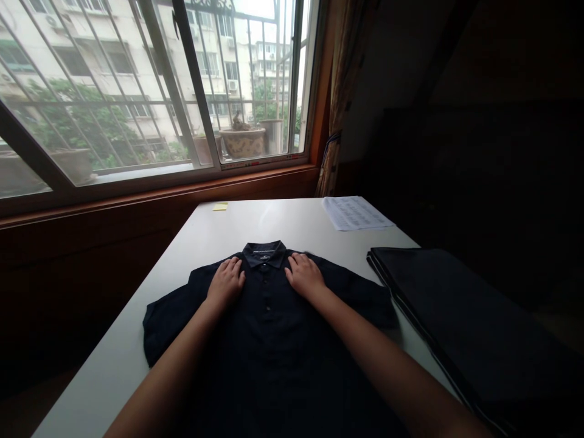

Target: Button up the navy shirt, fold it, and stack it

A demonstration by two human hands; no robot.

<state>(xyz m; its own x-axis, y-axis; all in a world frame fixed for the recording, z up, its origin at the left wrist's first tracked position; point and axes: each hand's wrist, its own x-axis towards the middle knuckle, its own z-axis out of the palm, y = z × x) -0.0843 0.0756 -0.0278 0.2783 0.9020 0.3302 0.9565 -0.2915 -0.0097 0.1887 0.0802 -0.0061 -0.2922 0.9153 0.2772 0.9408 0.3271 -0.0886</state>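
A dark navy short-sleeved shirt (269, 340) lies spread front side up on the white table (182, 249), its collar (264, 252) pointing away from me and its front buttoned. My left hand (227, 280) rests flat on the shirt just left of the collar, near the shoulder. On the other side of the collar, my right hand (305, 274) lies on the right shoulder, fingers stretched over the cloth. Both sleeves fan outward. The lower part of the shirt fades into shadow between my forearms.
Folded dark cloth (456, 316) lies along the table's right side. Printed sheets (356, 213) sit at the far right corner, a yellow sticky note (220, 207) at the far left. Beyond the table are a barred window (219, 91) and a tied curtain (335, 121).
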